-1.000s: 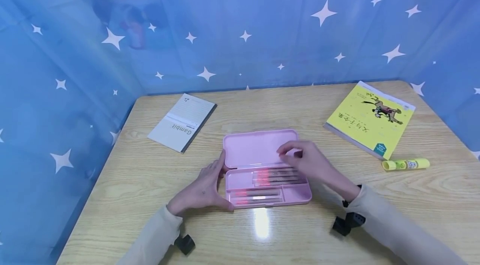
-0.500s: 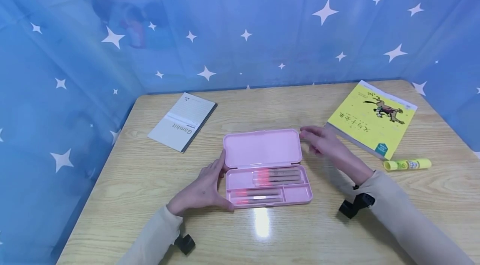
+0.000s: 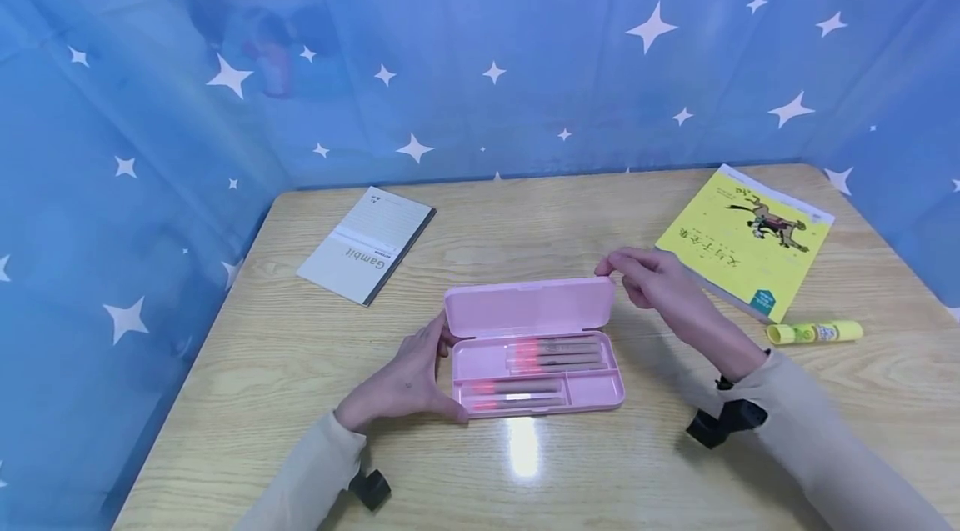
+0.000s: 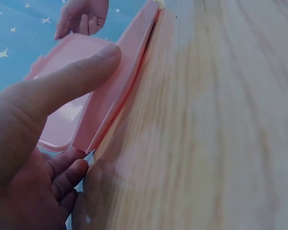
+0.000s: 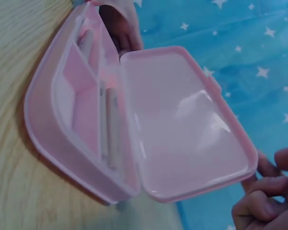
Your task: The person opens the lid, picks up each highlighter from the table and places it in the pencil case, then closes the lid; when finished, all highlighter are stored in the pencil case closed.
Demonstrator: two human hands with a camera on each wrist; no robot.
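Note:
A pink pencil case (image 3: pixel 594 388) stands with its lid (image 3: pixel 528 306) raised and tilted back. Several pens (image 3: pixel 562 353) lie in its back compartment, and more slim pens (image 3: pixel 517 393) lie in the front left one. My left hand (image 3: pixel 405 373) holds the case's left end, thumb at the front edge and fingers behind, as the left wrist view also shows. At the lid's upper right corner, my right hand (image 3: pixel 660 289) touches from behind with its fingertips. The right wrist view shows its thumb (image 5: pixel 287 158) apart from the lid (image 5: pixel 182 124).
A grey notebook (image 3: pixel 363 247) lies at the back left of the wooden table (image 3: pixel 525 222). On the right are a yellow book (image 3: pixel 742 239) and a yellow glue stick (image 3: pixel 814 333). A blue star-patterned cloth (image 3: pixel 450 31) hangs behind the table.
My right hand has moved from over the lid's inside round to its right corner. The lid has swung upward from lying back. The left hand has stayed in place.

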